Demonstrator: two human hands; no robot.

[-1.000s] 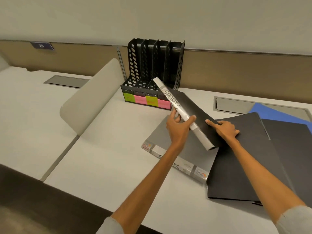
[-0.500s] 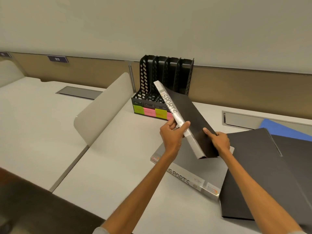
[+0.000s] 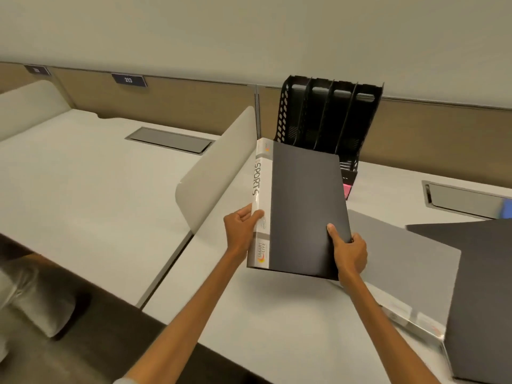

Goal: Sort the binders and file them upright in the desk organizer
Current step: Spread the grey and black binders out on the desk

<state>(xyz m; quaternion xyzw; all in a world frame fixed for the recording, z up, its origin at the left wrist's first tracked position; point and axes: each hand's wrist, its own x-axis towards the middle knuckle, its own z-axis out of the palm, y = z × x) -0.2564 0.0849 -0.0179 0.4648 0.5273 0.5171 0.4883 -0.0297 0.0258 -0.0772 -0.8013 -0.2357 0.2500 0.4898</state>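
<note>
**Both hands hold the SPORTS binder in front of the organizer**

The left hand (image 3: 241, 228) grips the white spine of the black binder (image 3: 304, 212), fingers curled round its edge. The right hand (image 3: 349, 250) pinches the opposite edge of the cover, thumb on top. The binder is held off the table (image 3: 249, 314), spine to the left. Its far end overlaps the front of the black desk organizer (image 3: 329, 117) at the back of the table; whether they touch cannot be told. A grey binder (image 3: 401, 261) lies flat just right of the hands, its right side under a dark folder (image 3: 482, 286). A pale curved divider (image 3: 219, 173) stands to the left.
</note>
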